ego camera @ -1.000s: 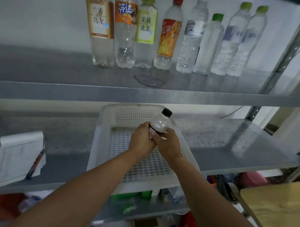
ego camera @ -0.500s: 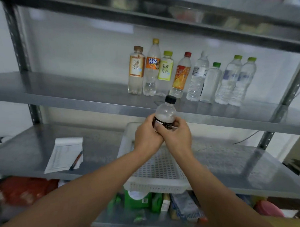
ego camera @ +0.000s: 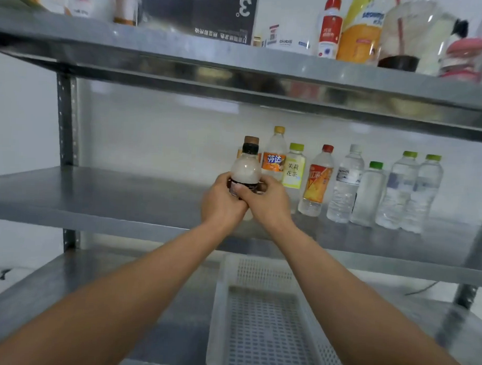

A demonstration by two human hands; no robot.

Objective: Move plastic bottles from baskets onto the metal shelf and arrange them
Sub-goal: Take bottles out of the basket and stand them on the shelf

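Both hands hold one small clear bottle with a black cap [ego camera: 246, 167] upright above the middle metal shelf [ego camera: 111, 197]. My left hand [ego camera: 222, 202] grips its lower left side and my right hand [ego camera: 266, 202] grips its lower right side. The bottle hangs in front of the left end of a row of several bottles [ego camera: 343, 183] standing at the back of that shelf, and it hides most of the brown-capped bottle [ego camera: 251, 139] behind it. A white perforated basket [ego camera: 259, 327] lies on the lower shelf below my arms, with no bottle visible in it.
The top shelf [ego camera: 265, 74] carries a dark box, a red-and-white bottle, a yellow bottle and other containers. A steel upright [ego camera: 67, 121] stands at the left. The middle shelf is bare metal left of the bottle row.
Both hands have lifted the black-capped bottle from over the basket up to the middle shelf, at the left end of the row. The camera has tilted upward, bringing the top shelf into view.
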